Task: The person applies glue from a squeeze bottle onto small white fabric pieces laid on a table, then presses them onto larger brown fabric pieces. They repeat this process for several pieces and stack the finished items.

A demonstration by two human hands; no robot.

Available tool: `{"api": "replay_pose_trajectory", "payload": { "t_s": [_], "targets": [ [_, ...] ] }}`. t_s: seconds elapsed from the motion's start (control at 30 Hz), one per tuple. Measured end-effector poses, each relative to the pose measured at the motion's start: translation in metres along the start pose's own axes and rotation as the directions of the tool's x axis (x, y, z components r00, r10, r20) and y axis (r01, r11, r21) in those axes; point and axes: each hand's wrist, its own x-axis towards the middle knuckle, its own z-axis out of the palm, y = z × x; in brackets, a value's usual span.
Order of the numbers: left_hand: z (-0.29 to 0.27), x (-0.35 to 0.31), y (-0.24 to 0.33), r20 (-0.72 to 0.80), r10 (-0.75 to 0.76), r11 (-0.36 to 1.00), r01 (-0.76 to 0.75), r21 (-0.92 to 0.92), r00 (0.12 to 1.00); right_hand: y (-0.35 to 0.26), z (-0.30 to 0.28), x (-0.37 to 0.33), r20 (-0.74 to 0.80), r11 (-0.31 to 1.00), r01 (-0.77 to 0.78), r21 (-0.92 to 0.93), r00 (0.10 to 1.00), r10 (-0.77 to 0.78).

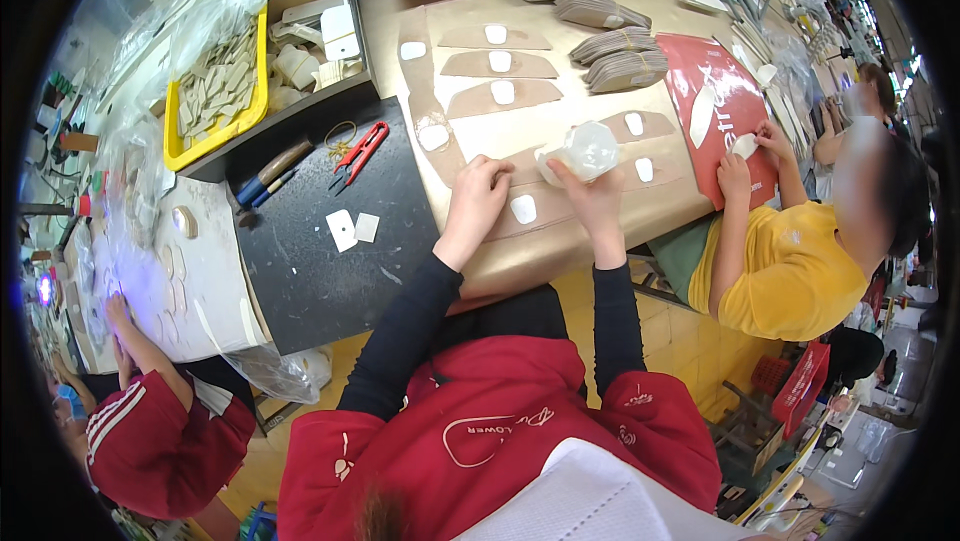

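My right hand [592, 203] grips a translucent whitish plastic bottle [588, 151], tilted over the work surface. My left hand [478, 203] is closed, its fingertips pressed together at a long brown cut piece [522, 163] lying flat; whether they pinch its edge or something small is hidden. Near my hands lies another brown strip [655, 195] with white patches. Beyond, several curved brown pieces [498, 65] lie in a row, each bearing one white patch [500, 61]. A tall brown piece [422, 91] to their left carries two patches.
Bundled stacks of brown pieces [622, 59] stand at the far right. On a black board [335, 211] to the left lie red-handled cutters [360, 154] and white squares. Behind are a yellow tray [262, 91] and a divided box. Co-workers sit at left and right, one near a red sheet [690, 71].
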Motion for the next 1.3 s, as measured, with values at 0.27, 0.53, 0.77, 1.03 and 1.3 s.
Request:
{"api": "replay_pose_trajectory", "payload": {
  "t_s": [0.27,0.53,0.77,1.03,1.3],
  "targets": [
    [-0.001,0.008,0.007,0.003,-0.03,0.999,0.03,-0.019,1.0,0.014,0.01,0.012,0.057,0.993,-0.106,0.045,0.993,0.103],
    [0.001,0.009,0.004,-0.022,-0.032,0.999,0.032,-0.006,0.999,0.01,-0.004,0.006,0.076,0.984,-0.171,0.043,0.983,0.167],
    [-0.001,0.009,0.006,0.042,0.005,1.0,-0.006,0.03,0.999,0.017,-0.03,0.006,-0.256,0.969,-0.045,0.244,0.961,0.109],
    [0.005,0.005,0.008,0.074,0.091,0.995,-0.087,-0.054,0.993,0.014,-0.123,-0.034,-0.438,0.643,-0.01,0.766,0.724,0.533],
    [-0.012,0.002,0.019,-0.038,0.014,0.979,-0.022,-0.202,0.999,0.011,-0.149,-0.07,-0.425,0.657,-0.078,0.75,0.705,0.568]
  ]
}}
